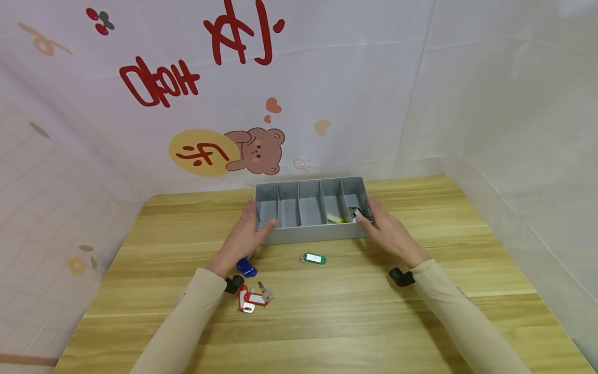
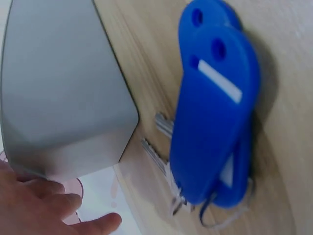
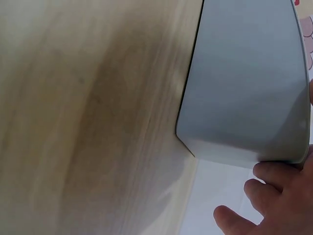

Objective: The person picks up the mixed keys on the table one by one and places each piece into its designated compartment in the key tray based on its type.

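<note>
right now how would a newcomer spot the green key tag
On the wooden table, find the gray tray with five compartments. Just in front of its near long side lies the green key tag with a white label. Unlike the red tags and blue tags nearby, it lies alone.

The thumb of the right hand [image 1: 391,235] partly hides small things [image 1: 353,212] in the right-end compartment of the tray [image 1: 308,235], too small to tell apart. Before the tray's left end, the left hand [image 1: 243,235] partly covers the blue tags [image 1: 246,267] in the head view. Both wrist views cut off the tray; any writing on the green tag [image 1: 314,258] before it is unreadably small.
</note>
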`<state>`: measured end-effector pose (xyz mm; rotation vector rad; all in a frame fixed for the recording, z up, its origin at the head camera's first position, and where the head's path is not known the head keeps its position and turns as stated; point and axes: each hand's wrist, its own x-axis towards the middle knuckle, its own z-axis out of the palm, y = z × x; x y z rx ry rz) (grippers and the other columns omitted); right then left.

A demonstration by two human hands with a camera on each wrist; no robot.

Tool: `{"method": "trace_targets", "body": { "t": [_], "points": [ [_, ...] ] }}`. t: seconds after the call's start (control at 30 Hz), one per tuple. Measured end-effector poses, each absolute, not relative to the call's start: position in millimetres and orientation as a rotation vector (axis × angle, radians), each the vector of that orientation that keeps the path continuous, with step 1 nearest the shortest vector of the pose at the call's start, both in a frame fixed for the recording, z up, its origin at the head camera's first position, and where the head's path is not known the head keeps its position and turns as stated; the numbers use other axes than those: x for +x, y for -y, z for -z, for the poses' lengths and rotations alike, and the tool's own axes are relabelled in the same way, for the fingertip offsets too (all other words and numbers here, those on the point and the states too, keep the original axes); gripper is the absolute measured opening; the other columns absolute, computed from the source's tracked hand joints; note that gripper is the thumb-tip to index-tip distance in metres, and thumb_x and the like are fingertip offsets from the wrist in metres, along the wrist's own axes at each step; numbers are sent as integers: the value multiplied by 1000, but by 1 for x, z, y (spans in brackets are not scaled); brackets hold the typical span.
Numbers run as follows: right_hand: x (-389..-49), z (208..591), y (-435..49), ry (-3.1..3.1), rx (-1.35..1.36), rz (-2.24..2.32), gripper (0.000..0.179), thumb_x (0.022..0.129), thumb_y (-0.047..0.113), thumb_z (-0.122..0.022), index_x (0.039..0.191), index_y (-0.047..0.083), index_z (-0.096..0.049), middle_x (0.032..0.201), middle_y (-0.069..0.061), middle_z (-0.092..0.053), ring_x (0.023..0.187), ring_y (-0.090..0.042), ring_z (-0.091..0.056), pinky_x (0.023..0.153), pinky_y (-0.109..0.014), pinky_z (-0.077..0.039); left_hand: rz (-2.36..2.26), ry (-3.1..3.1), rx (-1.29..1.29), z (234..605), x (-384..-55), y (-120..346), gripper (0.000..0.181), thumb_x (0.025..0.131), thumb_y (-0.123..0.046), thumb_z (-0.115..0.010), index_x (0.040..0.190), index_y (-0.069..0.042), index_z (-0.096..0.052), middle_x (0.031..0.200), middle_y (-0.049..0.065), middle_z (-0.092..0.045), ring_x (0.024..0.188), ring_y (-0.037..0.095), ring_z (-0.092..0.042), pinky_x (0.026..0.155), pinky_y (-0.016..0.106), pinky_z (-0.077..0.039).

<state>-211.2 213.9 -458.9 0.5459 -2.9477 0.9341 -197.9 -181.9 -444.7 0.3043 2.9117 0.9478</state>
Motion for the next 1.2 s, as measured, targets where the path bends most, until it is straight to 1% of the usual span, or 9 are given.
{"method": "trace_targets", "body": {
  "t": [0.13, 0.27, 0.37, 0.47, 0.6, 0.77, 0.97, 1.1, 1.2],
  "points": [
    [-208, 460, -214, 2946, 555, -926, 86, 109, 56, -40, 164, -3, -11, 169, -24, -16, 155, -41, -20, 122, -58, -21, -1082, -2849, 304, 442, -194, 191, 91, 107, -60, -41, 165, -1, -4, 172, 19, -6, 157, 38, -13, 125, 54, -16],
    [-205, 461, -215, 2954, 549, -909, 86, 109, 56, -41, 163, -4, -11, 169, -24, -16, 155, -41, -20, 122, -58, -22, -1122, -2836, 307, 439, -190, 202, 85, 108, -61, -36, 166, -5, -9, 172, 18, -12, 156, 40, -16, 124, 57, -16],
    [-204, 461, -216, 2958, 544, -914, 85, 109, 55, -42, 164, -3, -12, 169, -23, -16, 155, -41, -21, 122, -59, -22, -1120, -2851, 321, 438, -188, 212, 82, 109, -59, -36, 166, -6, -13, 172, 17, -12, 156, 41, -15, 124, 59, -15],
    [-203, 461, -216, 2962, 547, -918, 85, 109, 55, -42, 164, -3, -12, 170, -22, -15, 155, -41, -20, 122, -59, -23, -1119, -2866, 364, 436, -183, 222, 77, 110, -54, -39, 166, -7, -18, 172, 16, -14, 156, 41, -15, 123, 61, -14],
    [-202, 460, -215, 2971, 545, -922, 86, 108, 56, -41, 164, -1, -11, 170, -22, -15, 155, -40, -20, 121, -59, -22, -1115, -2877, 438, 435, -174, 233, 71, 110, -48, -44, 165, -9, -24, 172, 14, -17, 156, 41, -17, 121, 66, -16],
    [-201, 459, -214, 2983, 543, -918, 86, 109, 56, -41, 164, -2, -10, 170, -23, -14, 155, -41, -20, 121, -59, -23, -1097, -2883, 531, 434, -162, 244, 67, 109, -41, -50, 163, -7, -32, 170, 14, -23, 155, 41, -22, 120, 66, -20],
    [-202, 458, -214, 2985, 544, -920, 86, 109, 56, -41, 164, -2, -10, 170, -23, -15, 155, -42, -21, 121, -60, -23, -1052, -2892, 638, 436, -150, 253, 62, 104, -29, -61, 158, -5, -42, 165, 16, -35, 150, 44, -31, 116, 69, -26],
    [-202, 458, -215, 2982, 554, -912, 86, 109, 55, -41, 164, -3, -10, 170, -23, -15, 154, -42, -21, 121, -60, -23, -1069, -2866, 678, 439, -143, 257, 59, 100, -28, -69, 153, -8, -50, 160, 14, -44, 147, 43, -38, 114, 69, -31],
    [-202, 459, -214, 2977, 563, -907, 86, 109, 55, -42, 164, -3, -10, 169, -24, -15, 154, -43, -21, 121, -60, -23, -1080, -2838, 691, 442, -138, 260, 54, 99, -27, -72, 147, -8, -58, 154, 13, -52, 143, 43, -44, 111, 68, -35]
  ]
}}
